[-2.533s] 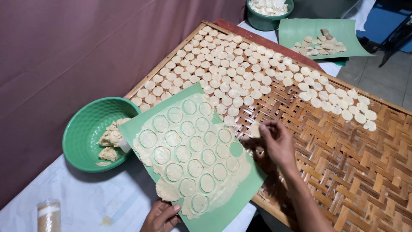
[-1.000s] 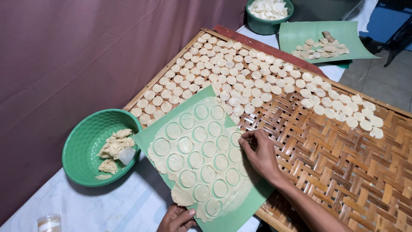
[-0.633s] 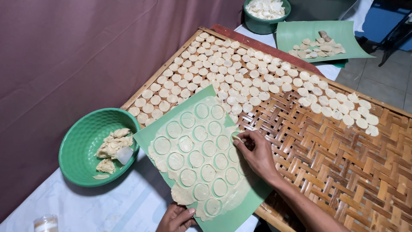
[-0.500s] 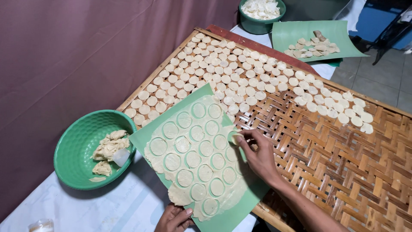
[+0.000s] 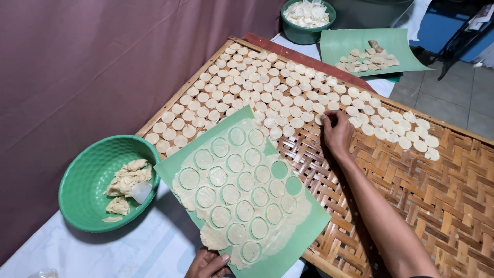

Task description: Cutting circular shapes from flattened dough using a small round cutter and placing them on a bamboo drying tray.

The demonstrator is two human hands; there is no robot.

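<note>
A green mat point(image 5: 288, 242) carries a rolled dough sheet point(image 5: 242, 195) cut into many circles; two circles near its right edge are gone, showing green. My left hand point(image 5: 208, 265) grips the mat's near edge at the bottom of the view. My right hand point(image 5: 337, 131) rests on the woven bamboo tray point(image 5: 437, 190), fingers pinched on a dough round point(image 5: 321, 119) at the end of the rows. Many cut dough rounds point(image 5: 257, 87) lie in rows across the tray's far half.
A green bowl point(image 5: 87, 206) with dough scraps and a small clear cutter sits left of the mat. A dark green bowl point(image 5: 307, 23) of dough pieces and a second green mat point(image 5: 360, 44) with rounds lie beyond the tray. A maroon cloth point(image 5: 77, 62) hangs on the left.
My right hand has left the dough sheet's right edge and moved up onto the tray beside the laid rows. The left hand has stayed on the mat.
</note>
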